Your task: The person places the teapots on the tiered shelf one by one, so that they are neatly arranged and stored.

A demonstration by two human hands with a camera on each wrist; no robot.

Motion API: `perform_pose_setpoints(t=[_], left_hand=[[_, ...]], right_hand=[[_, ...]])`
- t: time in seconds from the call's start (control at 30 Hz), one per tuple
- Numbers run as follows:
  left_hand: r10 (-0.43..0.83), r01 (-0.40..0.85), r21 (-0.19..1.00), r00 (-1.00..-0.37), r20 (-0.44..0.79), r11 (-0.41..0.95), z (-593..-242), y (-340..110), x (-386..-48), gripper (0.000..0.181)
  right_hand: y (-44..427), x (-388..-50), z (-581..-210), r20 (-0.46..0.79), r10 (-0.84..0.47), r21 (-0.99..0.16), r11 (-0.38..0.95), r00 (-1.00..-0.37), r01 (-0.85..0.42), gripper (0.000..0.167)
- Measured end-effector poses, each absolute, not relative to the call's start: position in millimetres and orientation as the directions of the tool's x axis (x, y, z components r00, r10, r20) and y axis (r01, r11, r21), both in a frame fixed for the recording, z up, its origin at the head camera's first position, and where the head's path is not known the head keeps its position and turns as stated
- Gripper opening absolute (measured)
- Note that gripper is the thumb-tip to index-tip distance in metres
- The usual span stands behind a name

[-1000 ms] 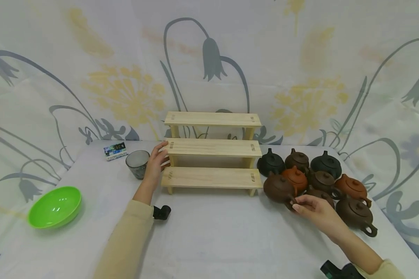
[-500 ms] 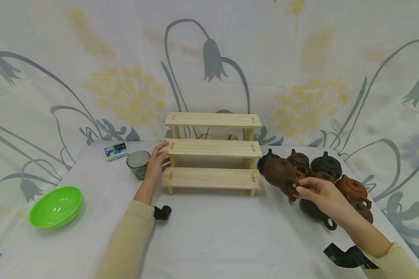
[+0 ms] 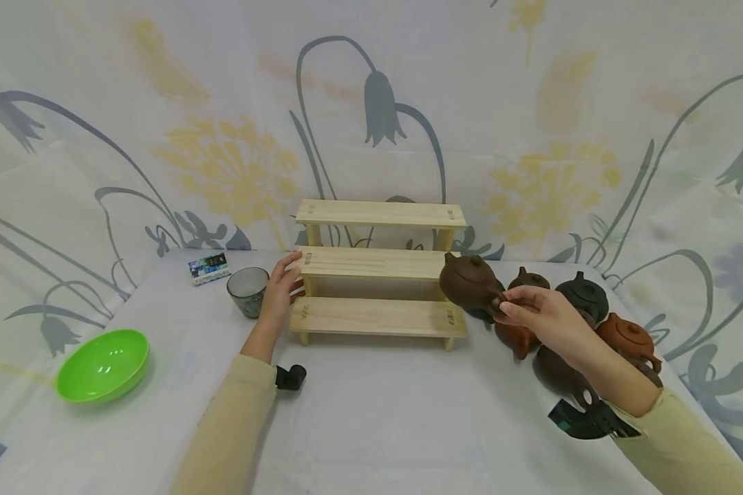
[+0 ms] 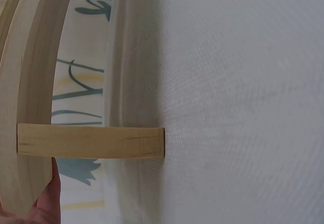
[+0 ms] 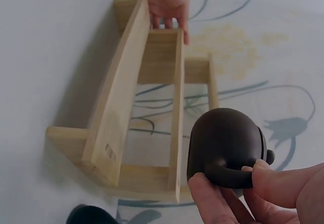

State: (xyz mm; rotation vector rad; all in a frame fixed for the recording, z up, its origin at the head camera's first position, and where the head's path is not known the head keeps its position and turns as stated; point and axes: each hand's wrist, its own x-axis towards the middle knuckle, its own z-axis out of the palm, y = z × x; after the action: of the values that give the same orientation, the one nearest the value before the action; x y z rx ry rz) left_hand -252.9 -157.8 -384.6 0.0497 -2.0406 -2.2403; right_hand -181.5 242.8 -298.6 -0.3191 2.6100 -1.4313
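Right hand (image 3: 543, 317) pinches the handle of a dark-brown, rounded clay teapot (image 3: 466, 282), lifted off the white cloth-covered table (image 3: 378, 426) and seen against the right end of the middle tier (image 3: 371, 264) of a pale three-step wooden stand (image 3: 374, 319); cannot tell whether pot and board touch. Left hand (image 3: 278, 289) grips the left end of that tier, fingers round the board's edge, presumably steadying it. Step in hand, judged: transfer from the teapot group (image 3: 627, 337) at right to the stand. Next move would likely call for bringing the base level over a board, lowering gently, then freeing the handle without tipping.
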Motion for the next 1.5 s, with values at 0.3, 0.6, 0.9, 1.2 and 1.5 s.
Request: perform_pose_setpoints(t=[0.3,0.6,0.9,1.2,1.5], left_hand=[[-0.097,0.063,0.994,-0.994,0.054,-0.091,-384.2,-157.5,-252.8,0.041],[-0.097,0.075,0.992,-0.993,0.065,-0.098,-384.4,-157.8,-253.4,0.041],[-0.099,0.071,0.994,-0.993,0.063,-0.083,-385.7,-157.6,-253.6,0.041],[-0.109,0.075,0.994,-0.992,0.066,-0.079,-385.3,-158.0,-252.3,0.041],[-0.102,0.070,0.994,-0.993,0.062,-0.086,-385.5,-158.9,-253.8,0.041]], right_hand=[[216.5,-201.9,-289.9,-0.029,-0.273,-0.856,0.503,-0.962,-0.117,0.037],[187.3,-223.1,-277.6,-0.038,-0.283,-0.865,0.490,-0.958,-0.110,0.039],[162.5,-240.8,-270.6,-0.034,-0.323,-0.888,0.443,-0.946,-0.119,0.032],[130.8,-258.4,-261.1,-0.012,-0.334,-0.922,0.369,-0.942,-0.119,0.032],[100.3,-281.2,-250.7,0.012,-0.327,-0.913,0.383,-0.945,-0.144,0.031]])
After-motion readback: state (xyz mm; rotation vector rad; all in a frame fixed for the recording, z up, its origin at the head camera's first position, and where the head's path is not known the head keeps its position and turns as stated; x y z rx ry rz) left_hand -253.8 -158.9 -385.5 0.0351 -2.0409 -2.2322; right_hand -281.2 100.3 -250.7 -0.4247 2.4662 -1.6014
